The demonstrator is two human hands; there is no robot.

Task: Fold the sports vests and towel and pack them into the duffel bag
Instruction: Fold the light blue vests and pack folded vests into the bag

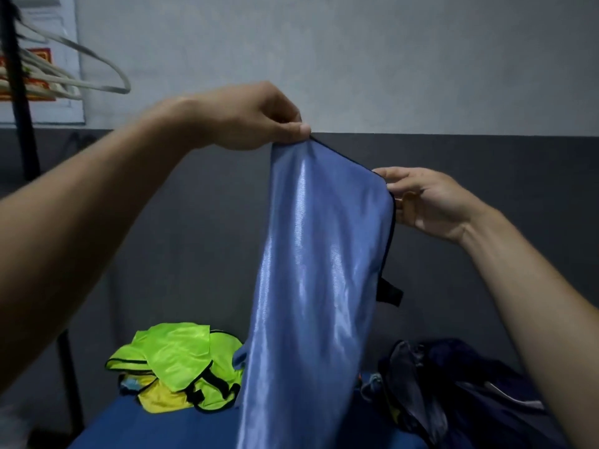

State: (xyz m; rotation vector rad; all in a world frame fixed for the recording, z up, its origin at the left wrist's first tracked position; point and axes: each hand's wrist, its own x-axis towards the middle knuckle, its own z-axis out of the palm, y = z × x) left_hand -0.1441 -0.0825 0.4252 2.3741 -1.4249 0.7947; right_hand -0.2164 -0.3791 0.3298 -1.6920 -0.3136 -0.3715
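Left hand pinches blue vest top corner, right hand grips its edge (frame centre); slick fabric may slip, spoiling fold.

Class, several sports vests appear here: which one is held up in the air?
The shiny blue vest with black trim, pinched by both hands; the neon green and yellow vests lie crumpled below.
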